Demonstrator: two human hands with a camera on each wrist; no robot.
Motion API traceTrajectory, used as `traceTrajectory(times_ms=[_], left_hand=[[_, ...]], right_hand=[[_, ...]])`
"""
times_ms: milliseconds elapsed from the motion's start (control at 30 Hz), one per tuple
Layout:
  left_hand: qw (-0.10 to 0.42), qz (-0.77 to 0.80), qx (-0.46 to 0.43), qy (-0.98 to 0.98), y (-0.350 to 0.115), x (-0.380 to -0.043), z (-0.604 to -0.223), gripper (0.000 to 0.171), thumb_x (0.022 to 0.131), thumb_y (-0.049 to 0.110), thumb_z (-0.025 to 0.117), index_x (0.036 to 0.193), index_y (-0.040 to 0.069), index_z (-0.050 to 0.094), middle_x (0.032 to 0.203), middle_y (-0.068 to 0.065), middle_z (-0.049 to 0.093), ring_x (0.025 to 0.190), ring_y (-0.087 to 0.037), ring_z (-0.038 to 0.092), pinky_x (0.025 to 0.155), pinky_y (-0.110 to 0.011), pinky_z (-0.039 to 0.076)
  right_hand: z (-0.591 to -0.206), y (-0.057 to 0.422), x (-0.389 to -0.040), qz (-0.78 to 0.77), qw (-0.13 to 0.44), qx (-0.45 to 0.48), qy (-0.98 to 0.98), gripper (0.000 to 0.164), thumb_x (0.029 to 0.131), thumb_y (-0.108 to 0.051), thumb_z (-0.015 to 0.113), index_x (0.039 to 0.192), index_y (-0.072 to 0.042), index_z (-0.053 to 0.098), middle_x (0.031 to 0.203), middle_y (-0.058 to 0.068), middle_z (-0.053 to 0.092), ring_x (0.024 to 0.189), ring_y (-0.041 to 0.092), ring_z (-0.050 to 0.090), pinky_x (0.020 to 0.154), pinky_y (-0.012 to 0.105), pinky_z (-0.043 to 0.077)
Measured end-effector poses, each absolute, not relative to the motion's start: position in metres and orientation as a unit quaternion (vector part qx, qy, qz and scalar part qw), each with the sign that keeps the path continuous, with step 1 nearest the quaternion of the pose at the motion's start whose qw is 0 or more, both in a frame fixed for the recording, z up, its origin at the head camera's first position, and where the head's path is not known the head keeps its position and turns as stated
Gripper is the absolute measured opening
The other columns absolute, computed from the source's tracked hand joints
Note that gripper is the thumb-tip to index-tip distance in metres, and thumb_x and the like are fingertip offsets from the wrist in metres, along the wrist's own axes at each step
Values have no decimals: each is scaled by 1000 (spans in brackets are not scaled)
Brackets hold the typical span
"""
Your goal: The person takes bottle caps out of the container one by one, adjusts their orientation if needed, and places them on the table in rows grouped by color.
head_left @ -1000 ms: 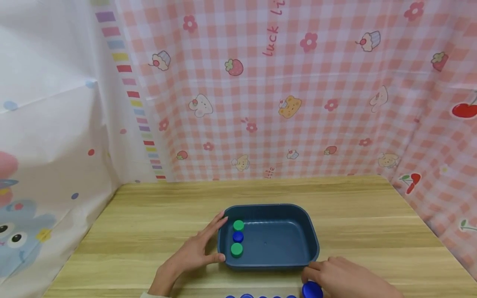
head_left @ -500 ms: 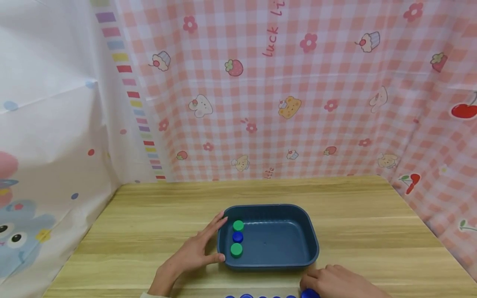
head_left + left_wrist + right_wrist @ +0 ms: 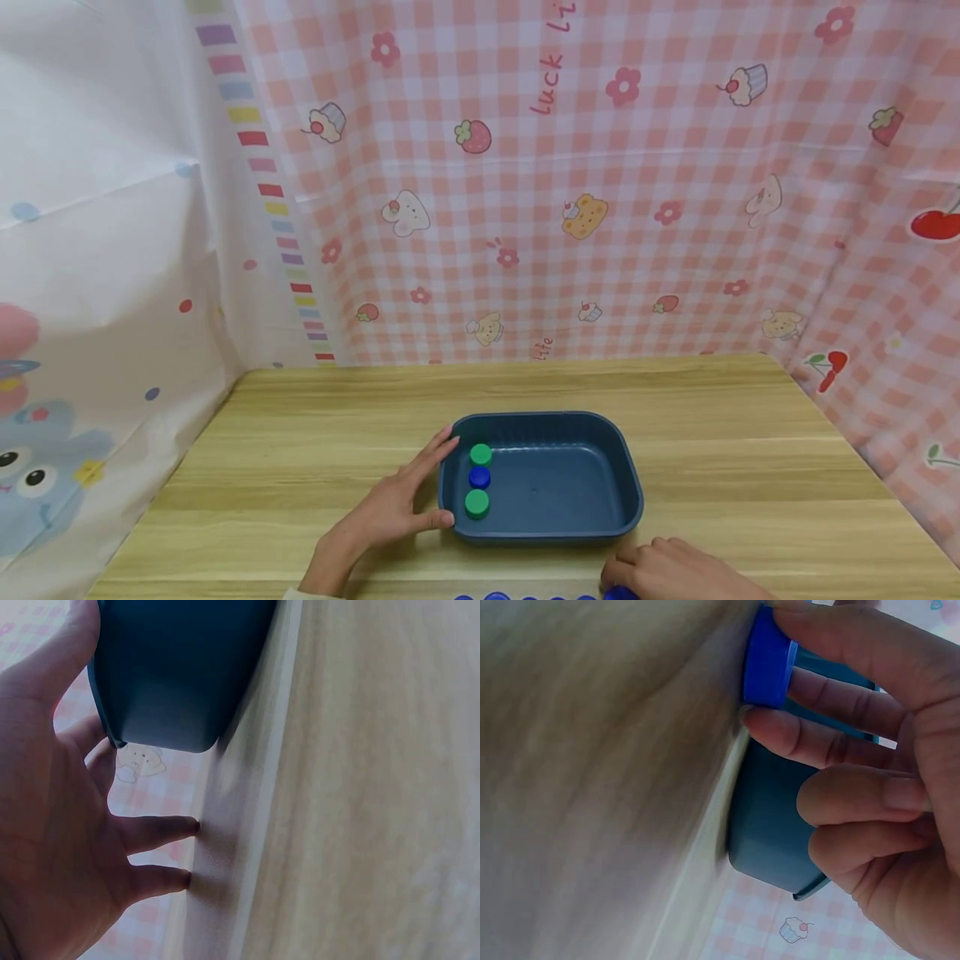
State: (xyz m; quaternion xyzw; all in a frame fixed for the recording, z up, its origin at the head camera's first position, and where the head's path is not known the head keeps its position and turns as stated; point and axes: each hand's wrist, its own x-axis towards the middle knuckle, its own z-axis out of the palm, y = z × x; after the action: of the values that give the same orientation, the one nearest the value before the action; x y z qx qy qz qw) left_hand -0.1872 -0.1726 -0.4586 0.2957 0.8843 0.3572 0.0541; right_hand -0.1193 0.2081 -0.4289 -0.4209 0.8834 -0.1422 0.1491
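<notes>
A dark blue-green plastic basin (image 3: 555, 492) stands on the table; two green caps (image 3: 477, 503) and a blue cap (image 3: 479, 477) form a line at its left end. My left hand (image 3: 386, 504) rests against that end, its thumb and straight, spread fingers touching the rim; the little and ring fingers reach down to the tabletop in the left wrist view. Just in front of the basin's near right corner, my right hand (image 3: 671, 571) pinches a larger blue cap (image 3: 768, 664) on edge between thumb and fingers, close to the table. Its other fingers are curled in.
Along the bottom edge of the head view runs a row of several blue caps (image 3: 497, 596), mostly cut off. The wood-grain table (image 3: 337, 433) backs onto a pink checked curtain (image 3: 525, 192), with a white printed sheet (image 3: 112, 250) at the left.
My right hand has moved down and slightly left with the blue cap, away from the basin's corner toward the row of caps. The left hand and basin stay put.
</notes>
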Motion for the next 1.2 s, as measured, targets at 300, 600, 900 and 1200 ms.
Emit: traceTrajectory(times_ms=[300,600,900,1200], left_hand=[[52,358,294,885,-173,-187,-458,86,85,41,71,154,31,20,159,15,4,139,-34,24,95,-68,33],[50,356,296,885,-172,-188,-457,86,85,39,71,154,29,20,160,11,5,139,-35,24,95,-68,34],[49,357,297,884,-172,-187,-457,86,85,38,72,154,30,20,160,11,5,139,-35,24,95,-67,34],[50,357,296,885,-172,-187,-457,87,85,38,72,154,29,20,159,13,4,139,-35,24,95,-68,34]], right_hand=[[-432,208,-121,-149,133,-442,875,40,90,-60,52,101,-24,66,80,-24,49,60,-5,43,52,16,40],[-430,209,-121,-154,154,-418,882,44,86,-63,54,104,-25,67,81,-23,51,60,-4,44,54,17,42],[-423,210,-122,-164,123,-451,869,38,91,-56,54,106,-23,65,84,-20,53,59,-7,44,52,12,40],[-401,208,-119,-153,66,-484,859,12,92,-25,66,104,-23,63,89,-19,56,60,-8,42,53,11,37]])
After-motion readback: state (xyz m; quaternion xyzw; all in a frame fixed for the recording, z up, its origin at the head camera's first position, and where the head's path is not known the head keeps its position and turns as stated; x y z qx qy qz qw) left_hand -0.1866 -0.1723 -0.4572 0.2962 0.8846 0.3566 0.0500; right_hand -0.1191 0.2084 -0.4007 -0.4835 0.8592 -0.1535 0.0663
